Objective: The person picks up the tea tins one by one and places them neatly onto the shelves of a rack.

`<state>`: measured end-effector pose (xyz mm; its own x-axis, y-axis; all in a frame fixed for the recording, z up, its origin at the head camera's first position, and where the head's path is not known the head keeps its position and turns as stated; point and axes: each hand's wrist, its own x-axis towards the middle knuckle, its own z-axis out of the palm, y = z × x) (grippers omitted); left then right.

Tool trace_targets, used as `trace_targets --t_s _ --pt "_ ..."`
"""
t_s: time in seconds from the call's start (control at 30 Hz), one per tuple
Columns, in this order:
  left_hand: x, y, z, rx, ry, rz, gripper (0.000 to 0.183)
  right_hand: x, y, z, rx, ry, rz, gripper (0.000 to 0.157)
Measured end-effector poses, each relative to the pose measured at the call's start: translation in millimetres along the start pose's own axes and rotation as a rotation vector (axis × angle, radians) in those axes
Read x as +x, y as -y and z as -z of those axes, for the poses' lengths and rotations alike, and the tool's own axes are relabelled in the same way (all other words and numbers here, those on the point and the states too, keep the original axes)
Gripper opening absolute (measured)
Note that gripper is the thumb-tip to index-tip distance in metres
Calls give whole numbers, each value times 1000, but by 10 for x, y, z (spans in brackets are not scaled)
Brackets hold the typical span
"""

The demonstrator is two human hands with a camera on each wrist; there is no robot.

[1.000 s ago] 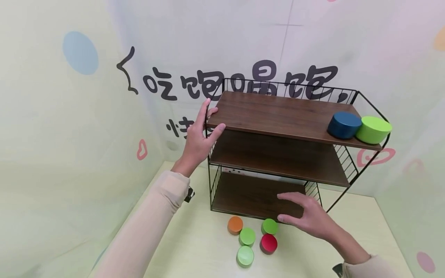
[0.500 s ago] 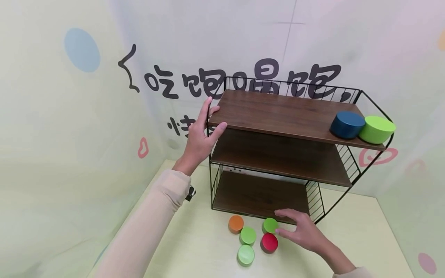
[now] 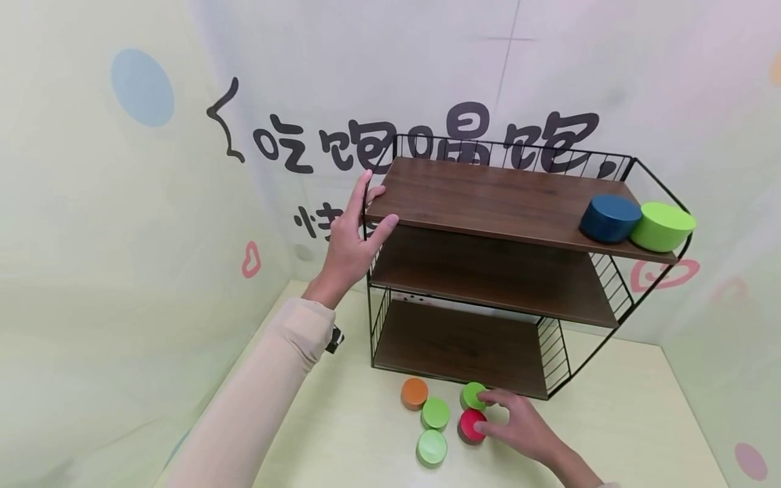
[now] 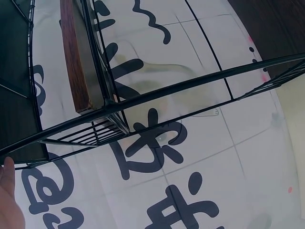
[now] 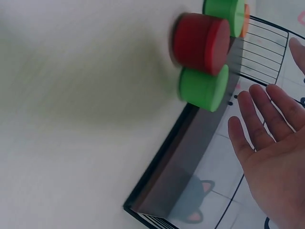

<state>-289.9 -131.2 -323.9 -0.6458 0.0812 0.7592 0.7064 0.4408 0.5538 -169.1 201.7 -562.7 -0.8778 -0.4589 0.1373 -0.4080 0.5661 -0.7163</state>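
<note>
one red container [image 3: 467,427], one green container [image 3: 470,395] just below right hand [image 3: 523,425]; fingers [image 5: 255,125] spread wide, contact unclear.

Pale table [image 3: 342,434]: rack [image 3: 500,193], five cylinders [image 3: 435,411]

Five containers [image 3: 435,413] before the rack [image 3: 488,193], two containers [image 3: 610,219] atop its right end

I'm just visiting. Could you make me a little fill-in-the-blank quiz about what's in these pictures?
1. In the head view, the left hand is at the ____ end of the rack.
2. The blue cylinder and the cylinder touching it stand on the ____ shelf.
3. In all, ____ cylinders stand on the table.
4. In the head view, the right hand's thumb overlaps the ____ cylinder.
Missing words: left; top; five; red.
</note>
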Motion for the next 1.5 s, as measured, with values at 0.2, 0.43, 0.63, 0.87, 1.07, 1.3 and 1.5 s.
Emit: trace_targets --t_s 0.2,0.43,0.63,0.87,1.07,1.3,1.5 --pt "4 5 -7 3 0 -8 73 -20 -64 -76 -28 23 -29 50" --pt "-2 20 -9 7 2 -3 73 -60 -155 -176 -85 -22 33 45" --pt "-8 21 0 8 2 3 73 -73 -187 -259 -86 -32 37 41" --pt "-4 4 -3 5 -3 -1 73 -81 -153 -317 -162 -40 26 40" --pt "-1 11 -6 1 -8 -10 73 -90 -135 -354 -189 -45 20 45" --pt "4 14 -8 1 -4 -14 73 -108 -150 -391 -215 -52 44 48" --pt "-6 23 -6 5 -9 -4 72 -103 -154 -431 -255 -41 29 49"
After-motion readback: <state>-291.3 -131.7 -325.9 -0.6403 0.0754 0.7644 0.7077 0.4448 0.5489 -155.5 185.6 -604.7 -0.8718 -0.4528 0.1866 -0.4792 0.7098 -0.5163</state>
